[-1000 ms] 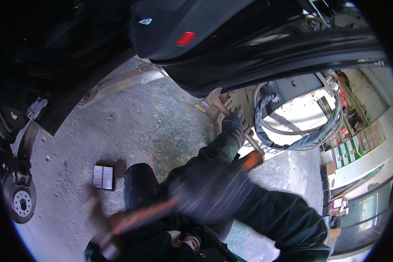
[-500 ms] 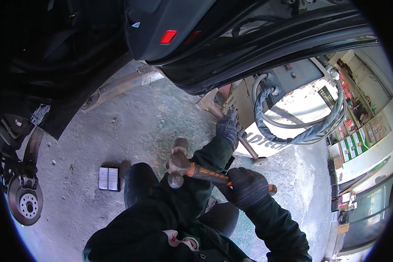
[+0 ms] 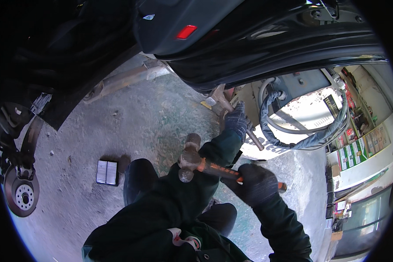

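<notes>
My right hand (image 3: 258, 185), in a dark glove, is wrapped round the black-and-orange handle of a hammer (image 3: 190, 158). Its worn steel head sits over my left sleeve. My gloved left hand (image 3: 236, 121) grips a bare metal bar tool (image 3: 255, 139) by its shaft. At the far end that tool widens into a head, close under the lower edge of an open black car door (image 3: 270, 56). Whether the head touches the door, I cannot tell.
A grey-and-white machine (image 3: 305, 102) with a coiled hose (image 3: 288, 142) stands to the right of the door. On the concrete floor lies a pleated filter (image 3: 107, 172). A brake disc (image 3: 22, 194) shows at the left, and a metal beam (image 3: 122, 81) lies under the car.
Both hands sit slightly further right in view, with the hammer and bar tool still held. The bar tool's head has moved up closer to the door edge. The view has shifted a little.
</notes>
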`<action>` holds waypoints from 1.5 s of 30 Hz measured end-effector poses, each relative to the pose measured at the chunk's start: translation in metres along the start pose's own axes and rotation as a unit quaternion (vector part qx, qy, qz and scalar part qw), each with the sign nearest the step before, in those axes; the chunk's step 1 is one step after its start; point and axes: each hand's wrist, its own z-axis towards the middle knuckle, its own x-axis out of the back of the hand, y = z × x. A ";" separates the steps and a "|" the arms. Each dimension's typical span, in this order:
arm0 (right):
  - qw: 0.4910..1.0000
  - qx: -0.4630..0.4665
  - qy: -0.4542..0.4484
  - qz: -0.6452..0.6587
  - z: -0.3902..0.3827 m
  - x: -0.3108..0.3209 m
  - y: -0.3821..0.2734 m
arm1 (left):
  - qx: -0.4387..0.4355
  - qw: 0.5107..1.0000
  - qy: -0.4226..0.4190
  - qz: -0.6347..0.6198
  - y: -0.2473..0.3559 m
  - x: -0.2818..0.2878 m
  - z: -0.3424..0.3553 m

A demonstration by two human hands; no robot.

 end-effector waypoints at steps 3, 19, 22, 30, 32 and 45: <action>0.996 0.015 -0.028 -0.085 0.026 0.007 0.004 | -0.004 1.000 0.017 -0.009 -0.009 0.004 0.011; 0.970 0.239 0.025 0.026 0.076 0.020 -0.080 | -0.011 0.995 -0.094 -0.008 -0.015 0.035 0.026; 0.977 -0.136 -0.108 -0.121 0.090 0.036 -0.005 | 0.017 0.994 -0.106 -0.026 -0.013 0.036 0.033; 0.992 0.020 -0.119 -0.022 0.035 -0.010 -0.019 | 0.050 0.996 -0.067 -0.009 -0.005 0.019 0.011; 0.991 0.032 -0.132 -0.007 0.036 -0.008 -0.031 | 0.043 0.998 -0.047 -0.029 0.000 0.018 0.003; 0.983 0.009 -0.183 -0.016 0.040 0.004 -0.034 | 0.043 0.995 -0.071 -0.058 0.006 0.012 0.003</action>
